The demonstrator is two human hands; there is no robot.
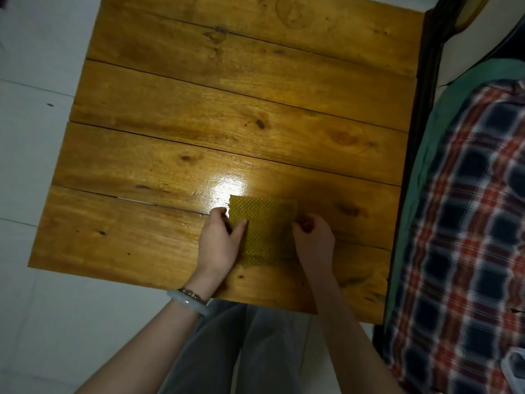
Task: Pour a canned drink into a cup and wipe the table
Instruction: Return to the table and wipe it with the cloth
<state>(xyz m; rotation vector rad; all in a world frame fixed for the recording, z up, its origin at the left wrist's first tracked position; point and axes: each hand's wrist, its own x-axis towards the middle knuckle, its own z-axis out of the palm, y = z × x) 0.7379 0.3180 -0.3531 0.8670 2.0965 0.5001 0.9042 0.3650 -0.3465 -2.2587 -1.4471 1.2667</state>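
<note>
A folded olive-yellow cloth point(265, 227) with a small woven pattern lies flat on the wooden plank table point(199, 115), near its front edge. My left hand point(220, 243) pinches the cloth's left edge between thumb and fingers. On the cloth's right edge, my right hand point(314, 237) has its fingers curled around the border. No can or cup is in view.
A bright glare spot point(227, 184) shines on the table just beyond the cloth. A bed with a green sheet and a plaid blanket point(466, 223) runs along the table's right side. White floor tiles point(31, 137) lie to the left. My grey-trousered legs point(241, 351) are below the table edge.
</note>
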